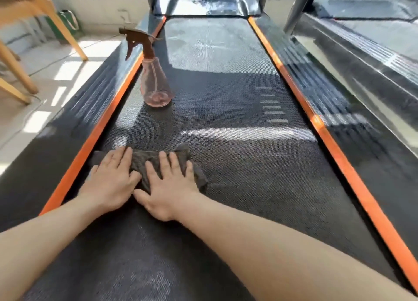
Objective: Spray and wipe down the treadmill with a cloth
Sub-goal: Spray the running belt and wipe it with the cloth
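Observation:
A dark grey cloth (144,159) lies crumpled on the black treadmill belt (237,165), near its left orange stripe. My left hand (112,180) presses flat on the cloth's left part with straight fingers. My right hand (168,185) presses flat on its right part, fingers spread. A pink transparent spray bottle (155,83) with a dark trigger head stands upright on the belt ahead of my hands, close to the left stripe. No hand touches the bottle.
Orange stripes (339,146) and black side rails border the belt on both sides. A second treadmill (373,51) runs along the right. Wooden chair legs (18,67) and a green bag (67,24) stand on the floor at the left.

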Demonstrator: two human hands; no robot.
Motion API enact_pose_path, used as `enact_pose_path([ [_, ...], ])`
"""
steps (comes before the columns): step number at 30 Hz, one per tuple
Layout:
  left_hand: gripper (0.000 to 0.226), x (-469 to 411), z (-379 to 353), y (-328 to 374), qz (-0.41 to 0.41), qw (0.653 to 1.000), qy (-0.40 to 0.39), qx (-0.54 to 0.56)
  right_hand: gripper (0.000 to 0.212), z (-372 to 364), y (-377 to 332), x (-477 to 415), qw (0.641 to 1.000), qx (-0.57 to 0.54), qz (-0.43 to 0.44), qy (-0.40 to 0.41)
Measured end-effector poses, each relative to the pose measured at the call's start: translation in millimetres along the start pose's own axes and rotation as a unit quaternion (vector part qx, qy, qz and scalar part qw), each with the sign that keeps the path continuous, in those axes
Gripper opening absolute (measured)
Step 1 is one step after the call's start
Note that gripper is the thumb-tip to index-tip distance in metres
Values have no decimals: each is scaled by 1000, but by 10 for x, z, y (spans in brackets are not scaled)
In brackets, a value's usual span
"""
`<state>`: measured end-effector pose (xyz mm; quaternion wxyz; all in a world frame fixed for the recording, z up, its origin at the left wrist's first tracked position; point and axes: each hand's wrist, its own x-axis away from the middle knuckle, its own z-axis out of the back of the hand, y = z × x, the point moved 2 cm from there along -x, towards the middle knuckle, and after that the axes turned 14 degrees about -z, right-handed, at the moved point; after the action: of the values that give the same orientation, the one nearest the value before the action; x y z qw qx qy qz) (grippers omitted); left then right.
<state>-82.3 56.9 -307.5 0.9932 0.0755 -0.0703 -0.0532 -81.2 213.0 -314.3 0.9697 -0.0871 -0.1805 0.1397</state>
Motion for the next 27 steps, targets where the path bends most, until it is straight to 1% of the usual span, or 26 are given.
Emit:
enact_pose_path([
  [2, 64, 111, -7, -116, 25, 1000, 15, 9, 73, 28, -125, 19, 999, -14, 25, -16],
  [4, 63, 123, -24, 10, 40, 999, 29, 18, 68, 105, 52, 102, 998, -9, 52, -21],
  [5, 63, 111, -36, 124, 35, 999, 33, 15, 67, 137, 205, 162, 998, 0, 61, -20],
  [7, 64, 95, -94, 441, -14, 999, 35, -4, 65, 178, 604, 298, 998, 20, 55, -19],
  [9, 65, 72, -169, 831, -76, 997, 29, -10, 64, 221, 1051, 421, 999, 38, 20, -4],
  [11, 66, -10, -221, 1244, -127, 992, 19, -4, 63, 300, 1496, 511, 998, 45, -33, 17],
  [15, 67, -146, -309, 2133, -235, 972, -16, 4, 58, 443, 2367, 716, 983, 28, -175, 49],
  [16, 68, -147, -325, 2326, -262, 965, -26, 8, 59, 443, 2507, 770, 978, 26, -201, 55],
  [18, 68, -149, -339, 2585, -301, 952, -45, 15, 60, 410, 2619, 835, 972, 24, -226, 63],
  [20, 66, -174, -317, 2586, -317, 947, -46, 6, 61, 374, 2567, 834, 969, 16, -238, 67],
  [22, 63, -196, -260, 2323, -311, 950, -32, -22, 61, 355, 2441, 801, 968, 8, -241, 74],
  [23, 61, -215, -221, 2127, -303, 952, -23, -39, 61, 348, 2346, 774, 971, 9, -226, 77],
  [25, 60, -216, -133, 1699, -277, 959, -8, -57, 61, 296, 2037, 708, 984, 25, -160, 75],
  [27, 56, -205, -13, 1328, -245, 969, 30, -23, 61, 233, 1617, 623, 995, 28, -69, 72],
])
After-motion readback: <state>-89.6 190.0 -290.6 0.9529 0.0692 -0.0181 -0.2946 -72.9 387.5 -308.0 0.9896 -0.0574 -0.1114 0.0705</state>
